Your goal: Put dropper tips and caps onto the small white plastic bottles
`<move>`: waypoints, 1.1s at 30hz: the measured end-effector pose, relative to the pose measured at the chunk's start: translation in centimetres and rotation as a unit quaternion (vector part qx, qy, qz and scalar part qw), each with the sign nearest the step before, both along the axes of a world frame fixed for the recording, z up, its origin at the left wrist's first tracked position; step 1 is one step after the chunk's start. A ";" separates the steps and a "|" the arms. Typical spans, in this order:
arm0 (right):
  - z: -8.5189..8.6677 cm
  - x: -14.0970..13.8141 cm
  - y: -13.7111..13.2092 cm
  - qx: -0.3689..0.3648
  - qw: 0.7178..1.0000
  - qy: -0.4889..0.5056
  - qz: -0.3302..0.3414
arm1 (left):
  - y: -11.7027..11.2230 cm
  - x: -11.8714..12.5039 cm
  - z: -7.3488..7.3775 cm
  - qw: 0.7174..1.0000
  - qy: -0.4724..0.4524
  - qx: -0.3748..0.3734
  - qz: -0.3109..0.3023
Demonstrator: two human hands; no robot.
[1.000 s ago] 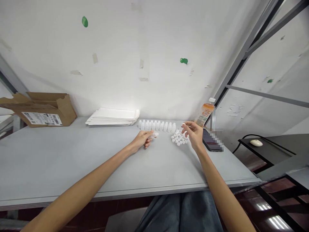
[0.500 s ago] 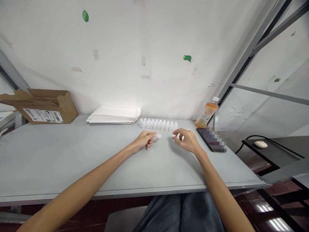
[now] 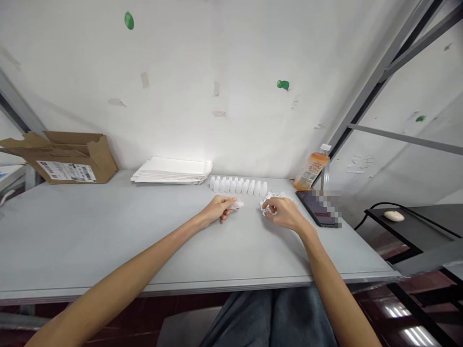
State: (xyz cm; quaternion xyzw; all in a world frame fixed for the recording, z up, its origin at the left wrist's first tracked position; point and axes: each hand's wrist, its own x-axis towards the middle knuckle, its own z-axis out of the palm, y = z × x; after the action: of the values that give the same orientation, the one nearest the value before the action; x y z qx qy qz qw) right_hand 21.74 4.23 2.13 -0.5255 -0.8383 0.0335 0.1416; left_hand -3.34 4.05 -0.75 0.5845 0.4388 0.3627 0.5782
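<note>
Pointing toward right hand (image 3: 285, 212) (grip unclear), a bottle (image 3: 238, 205) lies clasped in left hand (image 3: 217, 210).

Over ten small bottles (image 3: 239, 186), two hands (image 3: 217, 209), one phone (image 3: 315, 206), one box (image 3: 105, 161)

The small white rounded plastic bottles (image 3: 239, 186) looked smooth and faintly translucent, and the small white plastic pieces (image 3: 267, 196) heaped on the smooth, low-sheen grey tabletop (image 3: 231, 250) seemed similarly pale and hard. The open brown cardboard box (image 3: 104, 161) was matt, the flat white stack (image 3: 173, 169) looked like dull paper, and the orange drink bottle (image 3: 313, 168) was glossy clear plastic. The white wall (image 3: 181, 62) was matt, the dark blue trousers (image 3: 237, 318) soft cloth, the dark red floor (image 3: 383, 301) polished and reflective.
</note>
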 end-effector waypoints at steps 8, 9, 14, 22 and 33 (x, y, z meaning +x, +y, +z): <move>-0.3 0.2 0.3 0.005 1.000 0.012 0.001 | -0.2 0.1 0.3 1.000 0.009 0.004 0.001; -0.4 0.2 0.3 0.008 1.000 0.012 0.001 | -0.2 0.1 0.3 1.000 0.011 0.005 0.000; -0.4 0.3 0.4 0.022 1.000 0.014 0.001 | -0.3 0.1 0.4 1.000 0.007 0.008 -0.008; -0.2 0.1 0.2 0.036 0.999 0.031 -0.013 | -0.2 0.1 0.2 1.000 0.013 0.022 -0.015; 0.2 -5.8 0.9 -0.035 0.964 0.244 0.099 | -0.1 0.2 0.0 0.999 -0.001 0.038 -0.003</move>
State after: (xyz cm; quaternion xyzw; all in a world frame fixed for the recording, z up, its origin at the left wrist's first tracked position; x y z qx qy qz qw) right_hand 15.92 5.09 2.32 -0.4206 -0.8241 0.2042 0.3197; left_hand -3.12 3.91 -0.75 0.6067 0.4230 0.3778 0.5570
